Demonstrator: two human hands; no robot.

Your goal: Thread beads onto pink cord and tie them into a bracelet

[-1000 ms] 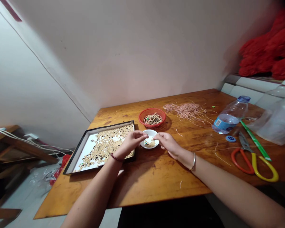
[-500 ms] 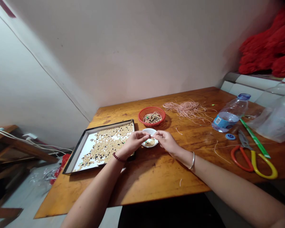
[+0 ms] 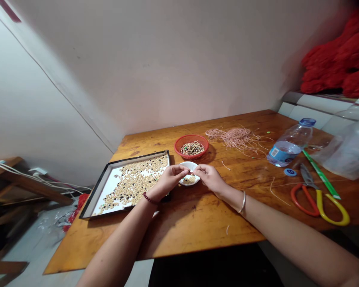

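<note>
Over a small white bowl point(image 3: 189, 164) with a few beads point(image 3: 188, 180) in it, both hands meet at the fingertips. My left hand point(image 3: 172, 177) is closed in a pinch, and a tiny dark bead seems to show at its fingertips. My right hand point(image 3: 208, 176) pinches too, thumb against finger; what it holds is too small to make out. Just left of the bowl lies a shallow black-edged tray point(image 3: 93, 198) with many cream and dark beads point(image 3: 134, 179) spread over its white bottom. Behind the bowl, a red plastic basket point(image 3: 179, 153) holds strung beads point(image 3: 192, 148).
A tangle of pink string point(image 3: 235, 137) lies at the back of the wooden table point(image 3: 197, 227). To the right are a water bottle point(image 3: 287, 145), its blue cap point(image 3: 290, 172), scissors point(image 3: 309, 179) with red and yellow handles, a green strip point(image 3: 321, 174) and a large clear jug point(image 3: 350, 147).
Almost nothing differs. Both hands stay over the white bowl, with only a very slight shift at the fingertips.
</note>
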